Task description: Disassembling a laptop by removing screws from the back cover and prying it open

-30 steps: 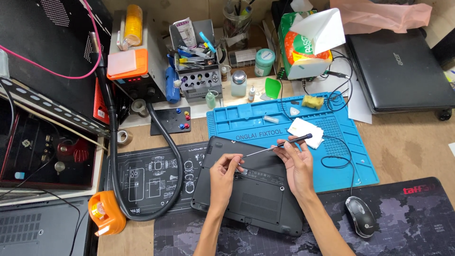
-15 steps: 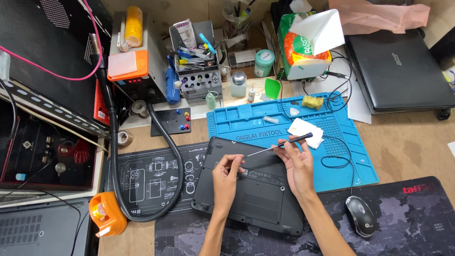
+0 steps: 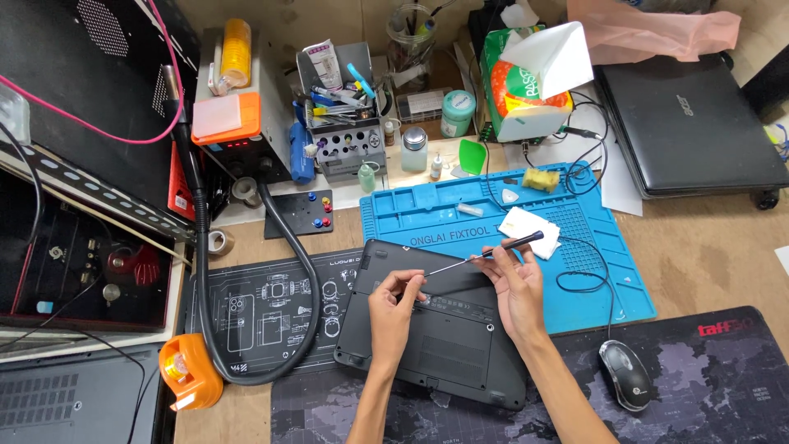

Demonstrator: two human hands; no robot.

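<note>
Centre frame: right hand [image 3: 516, 289] still pinches slim black screwdriver [image 3: 485, 253]; left hand [image 3: 393, 308] fingertips pinched, barely shifted, on upturned dark-grey laptop base [image 3: 444, 349]; work ongoing.

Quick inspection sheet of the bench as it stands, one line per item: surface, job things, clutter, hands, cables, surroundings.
Surface: wooden table with a blue repair mat and a dark printed mat.
Job's things: black laptop lying underside up; thin screwdriver slanted over its upper edge.
Clutter: tissue box, grey tool organiser, green-capped jar, white cloth.
Hands: left hand with fingertips pinched on the laptop near the screwdriver tip; right hand holding the screwdriver shaft.
Cables: black mouse cable looped on the blue mat; thick black hose curving past the orange tape dispenser.
Surroundings: closed black laptop at the right; mouse on the desk pad.
</note>
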